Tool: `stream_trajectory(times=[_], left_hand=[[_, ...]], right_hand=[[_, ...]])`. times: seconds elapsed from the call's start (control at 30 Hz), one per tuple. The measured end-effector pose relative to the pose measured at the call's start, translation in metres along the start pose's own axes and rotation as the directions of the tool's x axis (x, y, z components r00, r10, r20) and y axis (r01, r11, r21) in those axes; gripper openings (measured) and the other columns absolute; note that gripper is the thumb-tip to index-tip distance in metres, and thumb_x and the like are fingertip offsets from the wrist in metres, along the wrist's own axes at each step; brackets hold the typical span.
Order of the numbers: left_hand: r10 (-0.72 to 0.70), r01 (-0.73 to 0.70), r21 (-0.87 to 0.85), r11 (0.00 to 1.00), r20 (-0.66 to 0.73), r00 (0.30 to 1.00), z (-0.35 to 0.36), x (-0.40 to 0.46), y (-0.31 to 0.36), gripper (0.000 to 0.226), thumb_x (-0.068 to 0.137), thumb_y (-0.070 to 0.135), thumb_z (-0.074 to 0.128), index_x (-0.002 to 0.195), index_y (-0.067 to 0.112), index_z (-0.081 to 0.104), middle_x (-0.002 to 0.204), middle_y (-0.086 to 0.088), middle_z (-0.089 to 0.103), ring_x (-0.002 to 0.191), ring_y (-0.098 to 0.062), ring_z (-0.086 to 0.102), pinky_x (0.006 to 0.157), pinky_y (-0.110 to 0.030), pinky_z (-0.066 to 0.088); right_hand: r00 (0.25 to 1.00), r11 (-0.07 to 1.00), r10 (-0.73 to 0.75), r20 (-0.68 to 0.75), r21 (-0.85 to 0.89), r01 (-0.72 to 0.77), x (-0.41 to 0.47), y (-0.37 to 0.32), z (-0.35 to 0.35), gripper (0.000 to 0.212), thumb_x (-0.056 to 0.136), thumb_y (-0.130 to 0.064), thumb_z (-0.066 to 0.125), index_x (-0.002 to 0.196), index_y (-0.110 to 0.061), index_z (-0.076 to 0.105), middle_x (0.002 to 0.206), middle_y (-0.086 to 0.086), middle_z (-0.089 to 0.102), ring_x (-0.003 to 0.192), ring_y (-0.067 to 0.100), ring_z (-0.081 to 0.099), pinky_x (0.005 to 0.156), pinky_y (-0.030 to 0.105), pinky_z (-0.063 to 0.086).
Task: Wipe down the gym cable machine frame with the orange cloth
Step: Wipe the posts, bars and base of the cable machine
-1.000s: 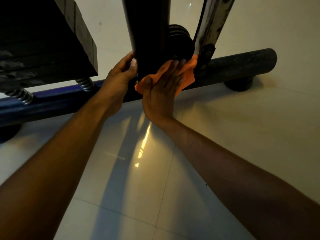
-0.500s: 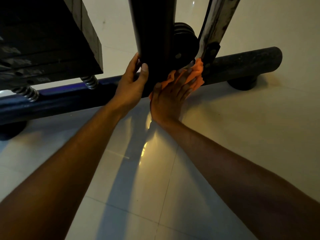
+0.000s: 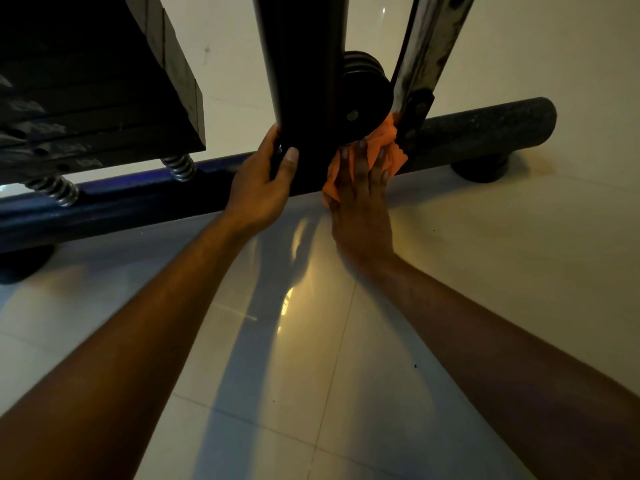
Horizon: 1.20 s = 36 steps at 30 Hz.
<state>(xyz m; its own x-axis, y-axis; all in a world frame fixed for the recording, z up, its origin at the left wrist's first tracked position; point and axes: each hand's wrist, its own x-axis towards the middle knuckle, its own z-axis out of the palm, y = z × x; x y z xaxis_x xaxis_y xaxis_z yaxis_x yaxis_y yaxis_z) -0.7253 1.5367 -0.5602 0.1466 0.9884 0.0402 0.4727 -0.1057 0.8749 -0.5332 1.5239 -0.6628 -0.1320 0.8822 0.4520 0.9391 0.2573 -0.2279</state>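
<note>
The dark upright post (image 3: 304, 64) of the cable machine rises from a long base bar (image 3: 467, 133) lying on the floor. My left hand (image 3: 261, 183) grips the foot of the post, thumb across its front. My right hand (image 3: 360, 192) presses the orange cloth (image 3: 389, 147) flat against the base bar where the post meets it, fingers straight and spread. Most of the cloth is hidden under that hand. A black pulley (image 3: 363, 95) sits just above the cloth.
A black weight stack (image 3: 97, 88) hangs at upper left over two coil springs (image 3: 178, 166). A worn silver strut (image 3: 427, 46) slants down to the bar beside the cloth. Black rubber feet (image 3: 479, 169) hold the bar off the glossy tiled floor (image 3: 485, 271).
My right hand has slid the cloth downward along the base of the post onto the bar. My left hand has wrapped further round the post, thumb now in front.
</note>
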Motion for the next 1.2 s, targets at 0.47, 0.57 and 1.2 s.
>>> stream_trajectory(times=[0.47,0.57,1.2], left_hand=[[0.05,-0.042,0.233,0.972,-0.026,0.998,-0.001,-0.02,-0.001,0.058,0.113,0.049,0.047,0.166,0.03,0.036,0.152,0.003,0.06,0.142,-0.015,0.055,0.113,-0.05,0.053],[-0.077,0.084,0.24,0.967,-0.038,0.996,-0.008,-0.042,0.019,0.057,0.112,0.052,0.049,0.161,0.024,0.045,0.153,-0.002,0.059,0.142,-0.018,0.055,0.113,-0.052,0.052],[-0.199,0.143,0.497,0.856,0.062,0.978,-0.23,-0.189,0.502,0.052,0.113,0.044,0.05,0.16,0.022,0.047,0.165,-0.004,0.048,0.16,-0.024,0.03,0.131,-0.054,0.025]], right_hand=[[0.962,0.834,0.167,0.215,0.49,-0.255,0.017,0.01,-0.093,0.032,0.11,-0.031,0.056,0.139,-0.024,0.069,0.116,0.006,0.076,0.096,0.024,0.071,0.067,0.019,0.039],[0.951,0.84,0.178,0.254,0.464,-0.281,0.022,0.001,-0.126,0.03,0.111,-0.03,0.06,0.138,-0.023,0.07,0.111,0.007,0.077,0.09,0.014,0.068,0.07,0.024,0.046],[0.864,0.859,0.106,0.493,0.393,-0.329,0.116,-0.14,-0.634,0.037,0.109,-0.036,0.065,0.143,-0.021,0.067,0.123,0.013,0.077,0.099,0.026,0.075,0.082,0.039,0.062]])
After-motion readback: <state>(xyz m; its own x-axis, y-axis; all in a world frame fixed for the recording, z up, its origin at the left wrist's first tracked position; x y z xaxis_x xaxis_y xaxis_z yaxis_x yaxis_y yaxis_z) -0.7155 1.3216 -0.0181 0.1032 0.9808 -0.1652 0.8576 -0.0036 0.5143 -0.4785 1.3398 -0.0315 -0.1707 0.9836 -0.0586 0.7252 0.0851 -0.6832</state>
